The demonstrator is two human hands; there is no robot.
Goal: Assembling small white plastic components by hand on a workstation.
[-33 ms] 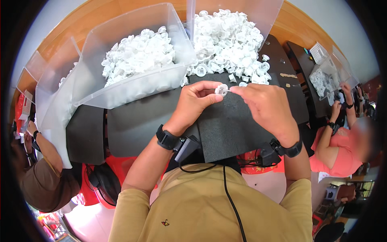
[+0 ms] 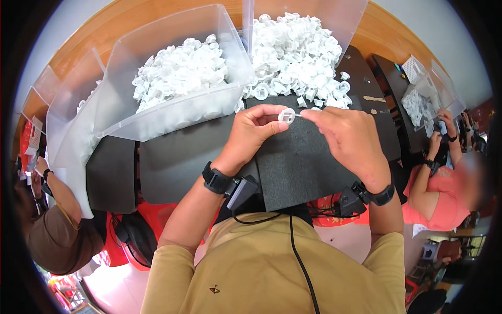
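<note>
My left hand (image 2: 256, 128) is closed, with thumb and forefinger pinching a small round white plastic part (image 2: 286, 116) by its edge. A rectangular opening shows in the part's face. My right hand (image 2: 345, 133) is closed on a thin, pale, pin-like piece (image 2: 298, 115), whose near end is hidden in the fingers. Its exposed tip points left and meets the side of the part, or nearly so; I cannot tell whether it enters. Both hands are above a dark grey mat (image 2: 308, 167). Just beyond them lies a big heap of similar white parts (image 2: 295, 55).
A clear plastic bin (image 2: 172, 118) of white parts stands on the dark table (image 2: 193, 167) to the left. Another clear bin (image 2: 334, 13) is tipped behind the heap. People sit at left (image 2: 63, 230) and right (image 2: 434, 193). A black cable (image 2: 298, 251) hangs down my front.
My right hand has drawn back slightly to the right, so more of the pin-like piece shows. The round part has turned a little in my left fingers.
</note>
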